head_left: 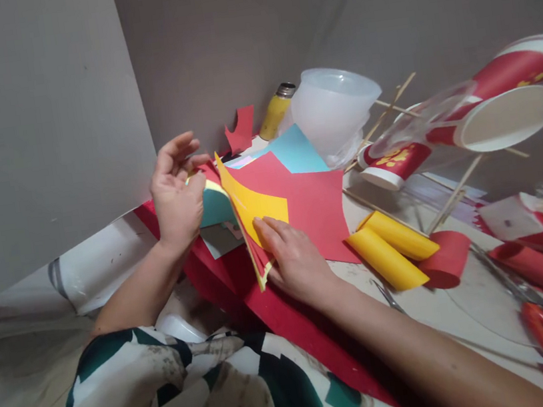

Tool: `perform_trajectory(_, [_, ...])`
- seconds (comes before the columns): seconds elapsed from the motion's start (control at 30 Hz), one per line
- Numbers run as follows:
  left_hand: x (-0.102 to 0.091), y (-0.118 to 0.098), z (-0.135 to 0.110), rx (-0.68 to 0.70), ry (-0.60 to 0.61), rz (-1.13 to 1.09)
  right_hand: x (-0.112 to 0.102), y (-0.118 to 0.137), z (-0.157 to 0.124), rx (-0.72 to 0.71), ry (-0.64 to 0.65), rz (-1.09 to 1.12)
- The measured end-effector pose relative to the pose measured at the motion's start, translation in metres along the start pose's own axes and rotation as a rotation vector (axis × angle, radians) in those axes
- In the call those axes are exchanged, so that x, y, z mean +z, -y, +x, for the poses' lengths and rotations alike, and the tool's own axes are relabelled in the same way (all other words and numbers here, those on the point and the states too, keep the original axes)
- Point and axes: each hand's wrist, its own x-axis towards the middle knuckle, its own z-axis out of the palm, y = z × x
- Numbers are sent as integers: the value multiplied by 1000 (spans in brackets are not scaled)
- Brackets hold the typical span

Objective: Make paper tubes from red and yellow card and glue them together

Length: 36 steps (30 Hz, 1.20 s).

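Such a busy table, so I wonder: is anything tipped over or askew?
Yes: the clear plastic tub sits tilted at the back, and the red paper cups lie on their sides among wooden sticks. Nothing looks spilled.

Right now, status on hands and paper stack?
Left hand open, propping teal sheet. Right hand pinching yellow sheet corner. Yellow paper rolls lie apart, rightward.

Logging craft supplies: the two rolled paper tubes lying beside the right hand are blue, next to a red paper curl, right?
Not blue: the head view shows the two rolled paper tubes are yellow. They do lie beside the right hand, next to the red paper curl.
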Motion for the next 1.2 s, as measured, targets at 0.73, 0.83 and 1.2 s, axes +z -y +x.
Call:
perform_trajectory(0.73, [-44, 16, 4, -418, 423, 1033, -22, -21, 26, 291, -589, 378])
perform_trajectory(0.83, [-40, 18, 4, -463, 455, 836, -20, -22, 26, 327, -593, 438])
perform_trajectory(1.2, [18, -5, -31, -478, 447, 200, -17, -12, 20, 331, -372, 400])
